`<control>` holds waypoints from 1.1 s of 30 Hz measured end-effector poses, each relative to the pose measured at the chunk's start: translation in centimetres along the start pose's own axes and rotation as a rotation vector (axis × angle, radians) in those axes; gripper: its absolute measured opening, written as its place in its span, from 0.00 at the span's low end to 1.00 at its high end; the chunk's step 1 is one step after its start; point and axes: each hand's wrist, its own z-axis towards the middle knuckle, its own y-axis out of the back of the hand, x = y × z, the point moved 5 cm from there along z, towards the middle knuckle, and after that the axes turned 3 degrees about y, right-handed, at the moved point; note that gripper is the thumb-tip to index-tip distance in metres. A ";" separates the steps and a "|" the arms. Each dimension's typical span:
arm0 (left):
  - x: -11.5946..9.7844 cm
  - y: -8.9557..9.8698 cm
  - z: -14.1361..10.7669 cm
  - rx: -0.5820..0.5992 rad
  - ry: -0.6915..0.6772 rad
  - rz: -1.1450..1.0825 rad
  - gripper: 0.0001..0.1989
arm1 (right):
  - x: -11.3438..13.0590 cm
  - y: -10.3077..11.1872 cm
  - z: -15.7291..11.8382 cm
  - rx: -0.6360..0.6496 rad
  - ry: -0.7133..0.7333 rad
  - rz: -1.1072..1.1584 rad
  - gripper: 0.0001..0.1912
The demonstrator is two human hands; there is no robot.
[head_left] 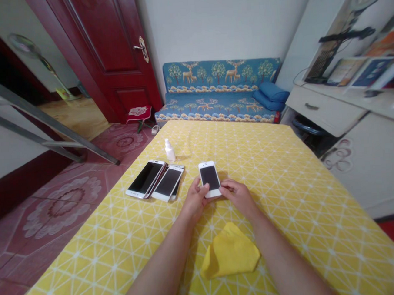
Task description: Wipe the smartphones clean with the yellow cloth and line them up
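"Where could the right hand (239, 198) pass, off the held phone (209, 178)?"

"Rightward, over the yellow tablecloth (300, 204), toward the drawer unit (326, 109)."

"And the left hand (195, 200)?"

"A row of phones (168, 182) lay just beside it, a spray bottle (169, 150) stood beyond them, and a folded yellow cloth (230, 250) sat behind both hands."

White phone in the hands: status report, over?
Left hand and right hand on the white smartphone. Other smartphones lie to the left. Yellow cloth below the hands, not touching.
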 end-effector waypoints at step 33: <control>-0.3 -0.5 0.6 0.080 0.005 -0.041 0.14 | -0.9 0.3 0.4 -0.119 -0.044 0.128 0.14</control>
